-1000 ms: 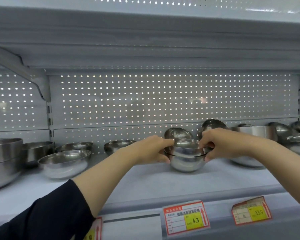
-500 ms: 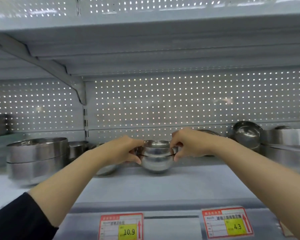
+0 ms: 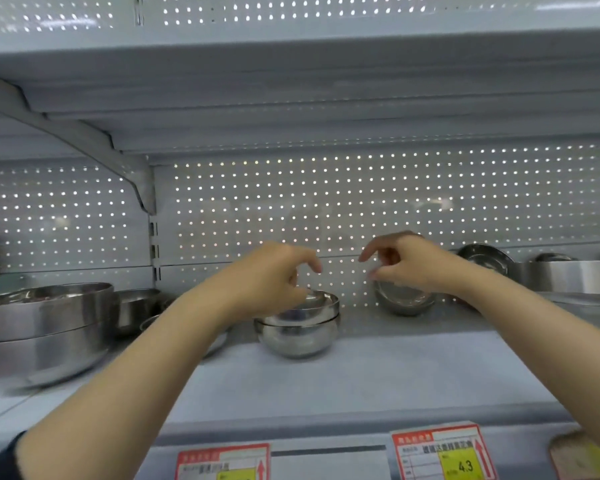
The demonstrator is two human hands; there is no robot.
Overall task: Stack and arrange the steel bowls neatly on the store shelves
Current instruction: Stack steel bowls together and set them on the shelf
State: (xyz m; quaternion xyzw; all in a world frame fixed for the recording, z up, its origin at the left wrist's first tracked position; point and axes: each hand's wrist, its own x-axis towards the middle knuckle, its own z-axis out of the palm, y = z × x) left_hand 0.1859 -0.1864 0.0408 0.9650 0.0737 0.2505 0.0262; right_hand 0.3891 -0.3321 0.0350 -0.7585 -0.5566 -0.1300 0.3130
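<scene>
— So, what changed since half a second ago?

— Both hands have let go. Then they pinched the rim of the small stacked bowls [image 3: 298, 323] from either side; now the left hand [image 3: 271, 278] hovers just above the stack's left rim, fingers loosely curled and holding nothing, whether a fingertip brushes the rim I cannot tell. The right hand [image 3: 409, 263] has drifted right and up, well clear of the stack, fingers loosely bent, also holding nothing. It sits in front of a single small bowl [image 3: 404, 301] near the back panel.

— And the stack?

— Two small bowls nested, standing upright on the shelf [image 3: 361, 379], about mid-width.

— The setting?

— A pale grey store shelf with a perforated back panel [image 3: 326, 202], light showing through the holes, another shelf overhead on a bracket [image 3: 94, 143]. Price tags run along the front edge: three in part visible, one [image 3: 444, 452] reading 4.3.

— Count of bowls?

— At left, two large nested bowls [image 3: 42, 327] with a medium one [image 3: 136, 308] behind them. At right, a bowl leaning on its side [image 3: 485, 259] and a large bowl [image 3: 575, 275]. More there are too blurred to count.
</scene>
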